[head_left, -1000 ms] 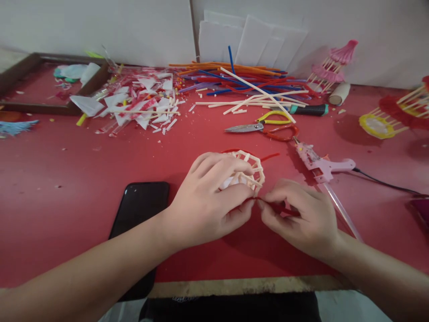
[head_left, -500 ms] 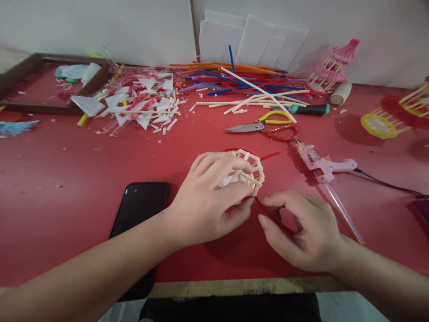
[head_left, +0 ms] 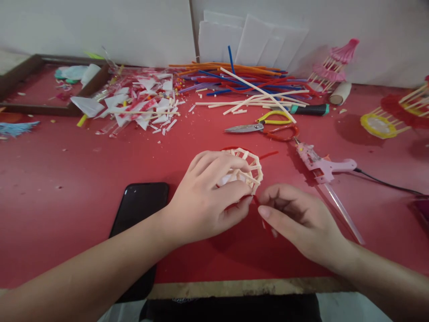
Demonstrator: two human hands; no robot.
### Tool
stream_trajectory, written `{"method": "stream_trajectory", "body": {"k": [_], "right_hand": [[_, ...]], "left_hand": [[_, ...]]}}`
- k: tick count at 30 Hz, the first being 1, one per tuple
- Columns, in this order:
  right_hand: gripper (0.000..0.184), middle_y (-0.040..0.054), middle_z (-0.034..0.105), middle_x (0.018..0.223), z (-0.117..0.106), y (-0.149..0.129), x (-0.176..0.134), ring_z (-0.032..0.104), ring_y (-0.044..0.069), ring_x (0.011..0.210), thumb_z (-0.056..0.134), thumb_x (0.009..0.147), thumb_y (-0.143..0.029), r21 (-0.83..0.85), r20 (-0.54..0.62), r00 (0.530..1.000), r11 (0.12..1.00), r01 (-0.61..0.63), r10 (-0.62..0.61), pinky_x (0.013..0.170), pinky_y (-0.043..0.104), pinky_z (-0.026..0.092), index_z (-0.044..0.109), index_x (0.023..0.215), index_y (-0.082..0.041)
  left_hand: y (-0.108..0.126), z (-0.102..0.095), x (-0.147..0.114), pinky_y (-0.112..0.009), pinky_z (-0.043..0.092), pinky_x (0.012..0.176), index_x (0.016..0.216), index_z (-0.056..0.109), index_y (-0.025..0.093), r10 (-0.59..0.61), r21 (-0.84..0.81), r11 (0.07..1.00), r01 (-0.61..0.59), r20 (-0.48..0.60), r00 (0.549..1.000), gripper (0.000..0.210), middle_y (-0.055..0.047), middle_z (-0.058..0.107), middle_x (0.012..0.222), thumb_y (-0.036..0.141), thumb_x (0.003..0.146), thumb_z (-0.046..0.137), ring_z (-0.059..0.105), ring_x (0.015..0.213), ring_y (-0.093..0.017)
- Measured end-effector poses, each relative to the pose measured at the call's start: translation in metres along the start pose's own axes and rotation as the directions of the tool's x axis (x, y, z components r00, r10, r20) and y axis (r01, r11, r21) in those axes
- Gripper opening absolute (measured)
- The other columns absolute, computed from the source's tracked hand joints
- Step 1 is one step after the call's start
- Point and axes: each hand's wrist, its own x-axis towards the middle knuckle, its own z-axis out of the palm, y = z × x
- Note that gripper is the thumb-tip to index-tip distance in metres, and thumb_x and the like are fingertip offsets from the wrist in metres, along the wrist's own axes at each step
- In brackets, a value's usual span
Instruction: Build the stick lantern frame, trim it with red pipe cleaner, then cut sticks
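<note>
My left hand [head_left: 211, 194] is closed on a small round frame of pale wooden sticks [head_left: 257, 172], its fingers over the near left side. Something white shows inside the frame. A red pipe cleaner [head_left: 269, 154] runs along the frame's far side, with one end sticking out to the right. More of the red strip shows at the near edge, between my hands. My right hand [head_left: 295, 219] pinches that near length between thumb and fingers, just right of my left fingertips. My palms hide part of the frame and strip.
Scissors [head_left: 246, 128] and a pink glue gun [head_left: 315, 163] with a cord lie beyond and right. Pipe cleaners [head_left: 241, 80], paper scraps [head_left: 147, 100] and a wooden tray-like frame [head_left: 72, 107] line the back. A black phone [head_left: 144, 201] lies under my left forearm.
My right hand has turned and its fingers have closed in, bending the red pipe cleaner's near length downward. My left hand keeps its hold on the stick frame, almost unmoved.
</note>
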Motion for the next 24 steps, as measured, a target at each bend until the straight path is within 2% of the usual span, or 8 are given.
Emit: {"method": "stream_trajectory", "body": {"k": [2,4,13,20,24], "right_hand": [[0.014,-0.0054,0.055,0.059,0.0007,-0.0003,0.0016,0.052,0.006,0.049,0.062,0.089,-0.033,0.064,-0.002,0.998,0.996,-0.063,0.063,0.045,0.015,0.044,0.060,0.086,-0.020],[0.013,-0.0042,0.058,0.061,0.0005,-0.0005,0.0026,0.053,0.006,0.050,0.063,0.088,-0.031,0.098,-0.004,0.998,0.993,-0.058,0.059,0.047,0.015,0.046,0.061,0.085,-0.019],[0.009,-0.0018,0.063,0.070,-0.0022,0.0020,0.0028,0.059,0.008,0.058,0.063,0.088,-0.028,-0.002,-0.019,0.996,0.996,0.086,-0.086,0.051,0.016,0.050,0.063,0.091,-0.019],[0.007,-0.0010,0.065,0.080,-0.0023,0.0027,0.0013,0.062,0.008,0.068,0.059,0.091,-0.019,-0.047,0.039,0.978,0.977,0.207,-0.206,0.061,0.016,0.053,0.058,0.098,-0.021],[0.016,0.0006,0.067,0.085,-0.0043,0.0022,0.0006,0.063,0.009,0.071,0.052,0.091,-0.012,-0.056,0.096,0.956,0.957,0.284,-0.278,0.064,0.018,0.055,0.055,0.105,-0.021]], "left_hand": [[0.0001,-0.0002,0.0000,-0.048,0.052,0.088,0.082,0.068,0.021,-0.001,0.001,1.000,0.001,0.003,1.000,0.002,-0.008,0.069,0.105,0.020,0.081,0.067,0.065,0.099,-0.026],[0.0003,-0.0006,0.0001,-0.048,0.052,0.089,0.083,0.068,0.022,-0.007,0.000,1.000,0.007,0.010,1.000,0.003,-0.008,0.069,0.106,0.020,0.081,0.067,0.065,0.100,-0.026],[0.0017,-0.0018,-0.0008,-0.045,0.051,0.091,0.092,0.062,0.022,-0.039,-0.021,0.999,0.040,0.034,0.999,0.010,-0.007,0.068,0.107,0.019,0.083,0.066,0.064,0.102,-0.023],[0.0008,-0.0024,-0.0006,-0.044,0.050,0.093,0.094,0.062,0.021,-0.039,-0.024,0.999,0.040,0.039,0.998,0.012,-0.008,0.066,0.108,0.018,0.083,0.065,0.062,0.103,-0.023],[0.0002,-0.0029,-0.0006,-0.044,0.051,0.093,0.093,0.063,0.021,-0.039,-0.030,0.999,0.041,0.040,0.998,0.011,-0.008,0.065,0.109,0.016,0.083,0.065,0.062,0.103,-0.023]]}}
